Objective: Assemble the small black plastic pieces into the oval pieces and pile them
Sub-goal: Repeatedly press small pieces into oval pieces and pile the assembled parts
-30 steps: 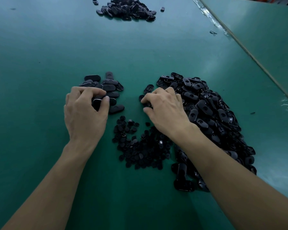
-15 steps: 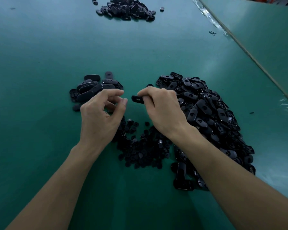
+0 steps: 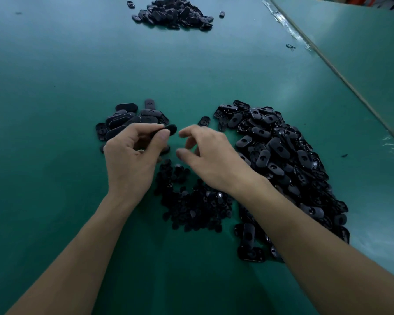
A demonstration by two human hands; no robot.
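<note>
Our left hand (image 3: 132, 160) pinches one oval piece (image 3: 170, 129) between thumb and forefinger, lifted just in front of the small stack of ovals (image 3: 132, 119) on the left of the green counter (image 3: 55, 87). Our right hand (image 3: 212, 158) hangs just beside it, fingers loosely curled, and we see nothing in it. Below both hands lie the small black pieces (image 3: 191, 205); the big heap of ovals (image 3: 282, 160) spreads to the right, and a far pile (image 3: 173, 12) sits well apart

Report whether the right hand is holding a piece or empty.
Empty: the right hand hovers with loosely curled fingers and nothing between them; the black oval plastic piece is pinched by the left hand.
</note>
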